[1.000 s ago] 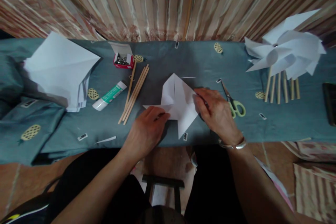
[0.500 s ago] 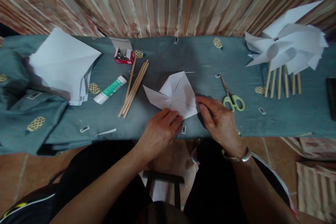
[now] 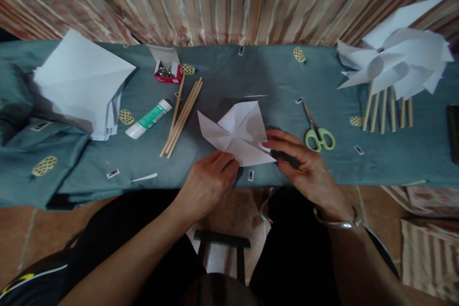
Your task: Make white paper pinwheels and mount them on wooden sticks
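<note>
A white paper pinwheel [image 3: 239, 135] lies near the front edge of the cloth-covered table, its blades folded in toward the middle. My left hand [image 3: 214, 177] is closed on the pinwheel's lower left edge, fingertips pressed together there. At its right side is my right hand [image 3: 304, 165], fingers apart, with the fingertips by the paper's right edge and pointed corner. A metal bangle circles that wrist. Green-handled scissors [image 3: 318, 135] lie just right of my right hand. Wooden sticks [image 3: 184, 117] lie to the left of the pinwheel.
A glue stick [image 3: 148, 118] and an open red box of metal pins [image 3: 168, 72] lie left of centre. Stacked white paper [image 3: 84, 83] is at far left. Finished paper pinwheels on sticks [image 3: 396, 60] lie at right. Paper slivers [image 3: 143, 177] are scattered on the cloth.
My right hand has spread its fingers and shifted slightly right at the paper's edge. My left hand has moved a little left, and the lower right blade now sticks out as a point.
</note>
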Demonstrator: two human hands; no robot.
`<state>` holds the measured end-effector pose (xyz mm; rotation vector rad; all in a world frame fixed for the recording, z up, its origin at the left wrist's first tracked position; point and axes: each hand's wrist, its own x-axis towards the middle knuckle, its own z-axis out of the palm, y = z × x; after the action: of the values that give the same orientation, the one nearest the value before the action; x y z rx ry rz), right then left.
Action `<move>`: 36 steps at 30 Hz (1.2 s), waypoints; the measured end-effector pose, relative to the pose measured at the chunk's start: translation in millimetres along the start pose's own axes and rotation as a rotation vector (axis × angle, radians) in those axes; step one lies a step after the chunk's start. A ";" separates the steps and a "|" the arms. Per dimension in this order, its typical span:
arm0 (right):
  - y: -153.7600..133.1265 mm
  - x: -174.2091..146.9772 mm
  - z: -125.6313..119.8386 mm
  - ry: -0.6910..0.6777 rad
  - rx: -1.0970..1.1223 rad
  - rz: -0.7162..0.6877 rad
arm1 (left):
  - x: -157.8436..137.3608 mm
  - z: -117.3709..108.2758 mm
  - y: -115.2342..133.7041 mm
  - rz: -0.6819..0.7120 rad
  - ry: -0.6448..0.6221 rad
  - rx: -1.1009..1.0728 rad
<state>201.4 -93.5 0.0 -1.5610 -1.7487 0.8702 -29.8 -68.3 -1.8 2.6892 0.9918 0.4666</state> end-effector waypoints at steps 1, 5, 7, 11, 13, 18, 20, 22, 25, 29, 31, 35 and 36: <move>-0.6 -1.0 -0.5 -0.030 0.009 0.006 | -2.8 -0.7 -1.5 0.010 0.022 -0.013; -3.2 -4.9 -0.5 -0.103 0.048 0.006 | -10.3 -2.6 -5.8 0.052 0.063 -0.058; -4.8 -5.6 0.1 -0.095 0.079 0.011 | -11.6 -3.6 -6.5 0.056 0.055 -0.077; -7.5 -4.2 0.8 -0.099 0.109 -0.002 | -11.6 -4.9 -5.9 0.043 0.024 -0.093; -8.2 -3.3 1.3 -0.126 0.114 -0.020 | -11.4 -4.8 -5.5 0.043 0.016 -0.105; -11.8 -3.2 3.4 -0.163 0.094 -0.033 | -11.8 -4.5 -5.3 0.039 0.005 -0.109; -13.6 -3.7 3.5 -0.174 0.073 -0.038 | -12.1 -4.7 -5.4 0.039 -0.001 -0.104; -14.5 -4.0 2.7 -0.188 0.047 -0.047 | -12.4 -4.9 -5.6 0.044 0.000 -0.100; -13.2 -4.5 0.2 -0.205 0.010 -0.057 | -12.8 -4.8 -5.9 0.046 0.010 -0.102; -10.0 -5.4 -2.0 -0.234 0.008 -0.052 | -12.6 -5.0 -6.1 0.023 0.012 -0.129; -9.2 -5.4 -1.5 -0.228 0.035 -0.039 | -12.4 -5.2 -6.2 0.017 0.018 -0.148; -9.9 -1.8 2.2 -0.147 0.110 -0.007 | -12.3 -5.3 -6.3 0.009 0.025 -0.160; -10.3 -0.2 3.5 -0.123 0.123 -0.003 | -12.5 -5.2 -6.2 0.008 0.024 -0.155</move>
<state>192.6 -94.7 6.3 -1.4524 -1.7463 1.0718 -44.4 -71.4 -1.7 2.5567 0.9121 0.5544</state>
